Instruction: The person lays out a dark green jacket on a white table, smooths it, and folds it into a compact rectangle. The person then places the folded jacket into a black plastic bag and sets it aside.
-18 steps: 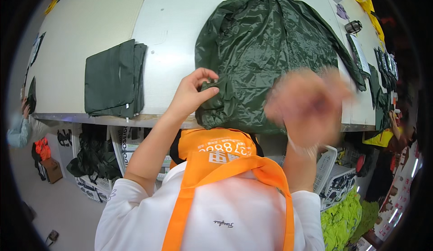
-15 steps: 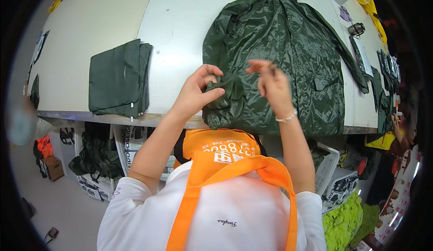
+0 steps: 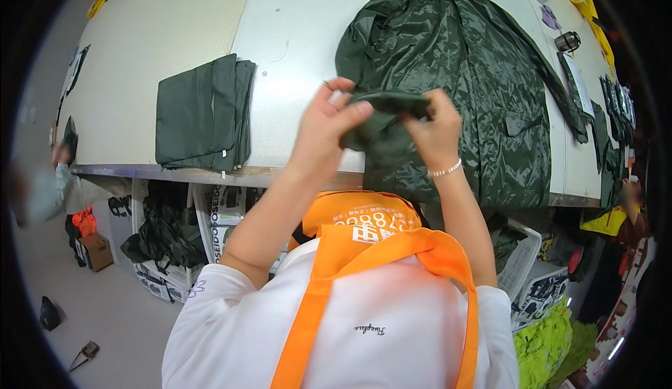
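Note:
A dark green rain jacket (image 3: 476, 88) lies spread on the white table, collar away from me. Its left sleeve end (image 3: 385, 126) is lifted off the table between my hands. My left hand (image 3: 329, 119) pinches one side of the cuff between thumb and fingers. The other side is gripped by my right hand (image 3: 435, 126), which wears a bead bracelet. The cuff is stretched between them and slightly blurred. Left of the jacket sits a folded stack of dark green garments (image 3: 203, 112) near the table's front edge.
Under the table stand white bins, one holding dark green cloth (image 3: 168, 228). Bright yellow-green cloth (image 3: 546, 347) is at the lower right. A metal cup (image 3: 568, 41) and a purple cloth (image 3: 549, 17) rest at the far right. Another person's hand (image 3: 63, 152) shows at the left.
My right hand has come down from above the jacket and taken hold of the cuff. Both hands have raised the sleeve end. The whole view has shifted slightly.

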`<state>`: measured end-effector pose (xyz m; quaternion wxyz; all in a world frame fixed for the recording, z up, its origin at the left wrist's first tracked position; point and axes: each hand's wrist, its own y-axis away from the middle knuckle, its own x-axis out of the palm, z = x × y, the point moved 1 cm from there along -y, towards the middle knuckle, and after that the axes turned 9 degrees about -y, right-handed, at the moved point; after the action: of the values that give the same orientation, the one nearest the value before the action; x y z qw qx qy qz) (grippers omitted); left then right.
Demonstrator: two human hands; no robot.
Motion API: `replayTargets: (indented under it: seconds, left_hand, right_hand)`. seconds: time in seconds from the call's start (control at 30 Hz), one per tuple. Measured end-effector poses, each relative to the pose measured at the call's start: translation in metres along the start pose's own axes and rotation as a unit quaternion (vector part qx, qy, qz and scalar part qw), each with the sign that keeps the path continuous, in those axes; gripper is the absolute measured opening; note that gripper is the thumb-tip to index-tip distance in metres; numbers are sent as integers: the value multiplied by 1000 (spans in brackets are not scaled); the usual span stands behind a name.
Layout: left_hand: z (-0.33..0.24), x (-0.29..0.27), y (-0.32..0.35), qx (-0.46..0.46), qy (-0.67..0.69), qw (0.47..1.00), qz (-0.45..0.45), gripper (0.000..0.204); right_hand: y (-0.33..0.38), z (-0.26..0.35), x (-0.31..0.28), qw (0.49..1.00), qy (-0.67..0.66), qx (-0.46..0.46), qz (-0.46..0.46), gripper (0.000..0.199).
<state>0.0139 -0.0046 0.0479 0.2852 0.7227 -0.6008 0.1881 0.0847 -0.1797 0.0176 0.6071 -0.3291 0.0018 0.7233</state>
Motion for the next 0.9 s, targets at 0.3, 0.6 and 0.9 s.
replayTargets:
  seconds: [0.3,0.6,0.9]
  left_hand:
    - [-16,-29,-42,241,-611,740,-144,16]
    - [-8,6,-5,123,-313,933,131,34]
    - [-19,-1,-14,253,-437,863,-2,15]
  right_hand:
    - [7,48,4,911,-308,261,83,14]
    - [-12,44,-27,979,-179,41,-92,21]
    - [-2,15,-35,964,-178,29,-197,13]
